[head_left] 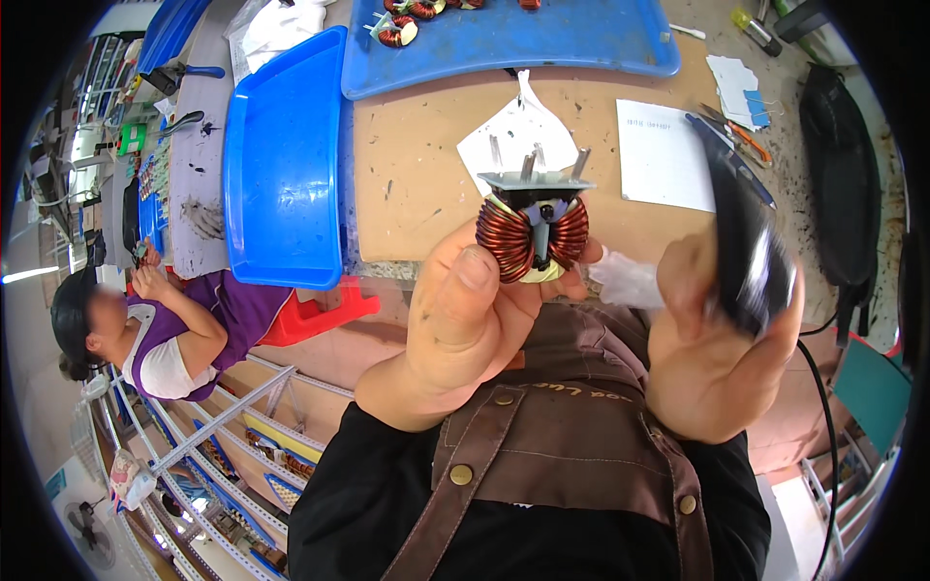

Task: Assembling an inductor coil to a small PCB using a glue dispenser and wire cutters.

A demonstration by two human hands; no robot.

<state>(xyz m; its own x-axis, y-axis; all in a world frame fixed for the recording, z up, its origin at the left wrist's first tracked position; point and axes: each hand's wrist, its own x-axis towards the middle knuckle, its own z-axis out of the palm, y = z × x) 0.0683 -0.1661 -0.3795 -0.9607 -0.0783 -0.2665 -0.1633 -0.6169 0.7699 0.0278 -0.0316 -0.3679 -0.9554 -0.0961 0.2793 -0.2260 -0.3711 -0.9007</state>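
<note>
Left hand (455, 315) clamps copper-wound toroidal coil (503, 242), raised at brown work board (412, 184); right hand (702, 363) closed on blurred black tool (744, 257). Windings look done, grey plate (535, 182) fitted; what's left, can't tell.

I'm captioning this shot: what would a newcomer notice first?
Probably the coppery wire coil with a flat grey base, held up centrally in the left hand. Then the blurred, dark, shiny object in the right hand, and the blue rectangular plastic tray at upper left.
</note>
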